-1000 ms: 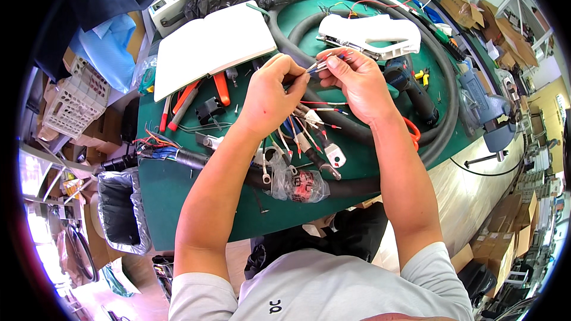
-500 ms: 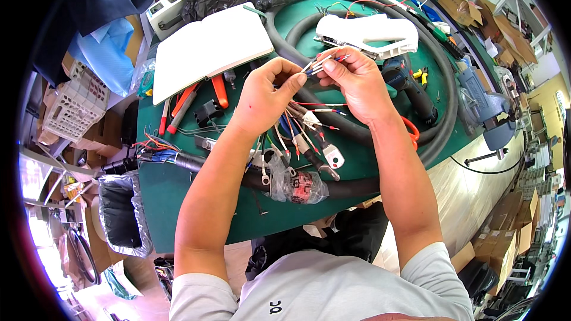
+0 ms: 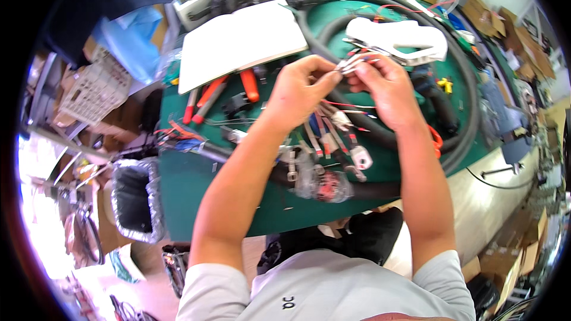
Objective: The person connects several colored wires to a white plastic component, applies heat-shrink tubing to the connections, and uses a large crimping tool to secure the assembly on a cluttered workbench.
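Thin wires with white sleeves (image 3: 351, 65) are pinched between my hands, above the middle of the bench. My left hand (image 3: 299, 93) is closed, thumb against fingers, at the wires' left end. From the right, my right hand (image 3: 385, 88) grips the same wires with thumb and forefinger. Motion blur hides their tips. Below the hands, a bundle of loose wires with red and white ends fans out from a thick black cable (image 3: 375, 190). One wire carries a large flat metal lug (image 3: 360, 157). Clear plastic wrap (image 3: 331, 186) with red print surrounds the cable near the front edge.
An open notebook (image 3: 241, 41) lies at the back left, with orange-handled tools (image 3: 250, 85) before it. A white plastic housing (image 3: 397, 38), a cordless drill (image 3: 439, 104) and coiled thick cable (image 3: 476, 107) occupy the right. A lined bin (image 3: 138, 199) stands left of the green bench (image 3: 190, 202).
The whole scene has shifted right in the picture as the head turned, and it is more blurred. Both hands still pinch the wires, in nearly the same place over the bench.
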The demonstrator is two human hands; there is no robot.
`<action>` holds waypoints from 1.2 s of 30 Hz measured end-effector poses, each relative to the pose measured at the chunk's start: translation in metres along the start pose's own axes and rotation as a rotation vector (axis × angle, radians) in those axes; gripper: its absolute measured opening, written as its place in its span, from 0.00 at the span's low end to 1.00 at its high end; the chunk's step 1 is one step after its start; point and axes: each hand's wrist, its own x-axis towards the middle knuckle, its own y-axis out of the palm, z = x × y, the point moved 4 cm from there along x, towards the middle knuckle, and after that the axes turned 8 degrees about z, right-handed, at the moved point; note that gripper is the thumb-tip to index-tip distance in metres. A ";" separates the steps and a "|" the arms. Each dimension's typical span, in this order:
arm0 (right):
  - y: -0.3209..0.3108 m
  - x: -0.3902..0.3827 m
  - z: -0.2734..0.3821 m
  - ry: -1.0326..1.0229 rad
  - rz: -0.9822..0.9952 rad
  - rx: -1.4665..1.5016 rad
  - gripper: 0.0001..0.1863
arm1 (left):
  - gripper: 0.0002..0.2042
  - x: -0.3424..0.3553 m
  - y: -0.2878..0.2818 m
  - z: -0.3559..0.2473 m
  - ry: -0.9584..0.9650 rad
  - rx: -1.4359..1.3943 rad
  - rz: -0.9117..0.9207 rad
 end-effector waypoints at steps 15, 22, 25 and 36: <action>-0.001 -0.001 -0.005 0.020 -0.031 0.039 0.09 | 0.08 0.001 0.001 0.002 -0.005 -0.025 0.040; 0.000 -0.001 -0.005 0.020 -0.023 0.037 0.09 | 0.08 0.000 0.001 -0.001 -0.025 -0.013 0.035; 0.000 -0.001 -0.004 0.022 -0.032 0.021 0.08 | 0.08 0.001 0.001 0.000 -0.028 0.010 0.033; 0.001 -0.002 -0.002 0.025 -0.042 0.009 0.07 | 0.07 0.000 0.001 -0.002 -0.007 0.016 0.026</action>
